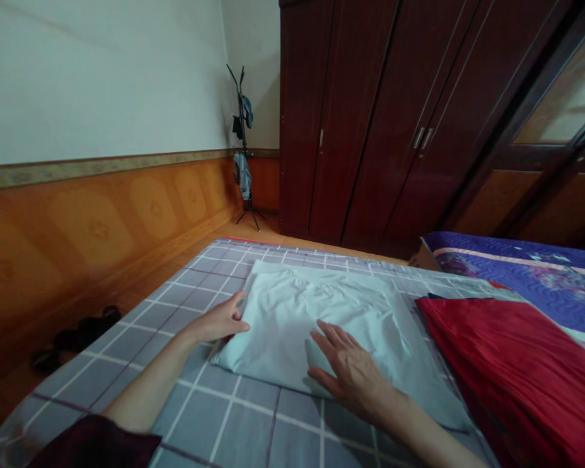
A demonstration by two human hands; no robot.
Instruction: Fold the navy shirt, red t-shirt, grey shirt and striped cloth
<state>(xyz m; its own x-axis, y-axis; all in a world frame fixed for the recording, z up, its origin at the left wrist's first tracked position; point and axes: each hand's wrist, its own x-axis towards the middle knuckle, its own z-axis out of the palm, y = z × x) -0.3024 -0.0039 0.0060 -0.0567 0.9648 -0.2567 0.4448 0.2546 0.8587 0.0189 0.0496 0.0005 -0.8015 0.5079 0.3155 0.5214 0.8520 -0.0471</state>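
Dark sleeve [97,445] up front, two hands and one pale garment [283,338]

So nearest the lens is that one sleeve, bunched on the left arm; what shows of the right forearm is bare. Two hands in total. Left hand [224,318] is at the garment's left edge, thumb over the fabric, fingers half curled with a gap to the thumb. Can't tell if the hidden fingers have hold of any cloth. Right hand [346,361] is palm down over the near part, fingers loosely spread, nothing in them. Can't tell if it's actually touching.

Garment count: one pale one, spread flat with creases across the far half, sitting mid-way on a grey checked cover [253,426]. To its right there's one heap of red cloth [526,364] with a bit of dark blue poking out at the far edge. Past that, one purple flowered cover [507,250].

Containers: one big dark red wardrobe [351,97], three handles visible, doors shut, so contents hidden. One coat rack [244,140] in the corner with at least three things hanging on it. Some dark shoes [85,335] on the floor at left, too murky to count.
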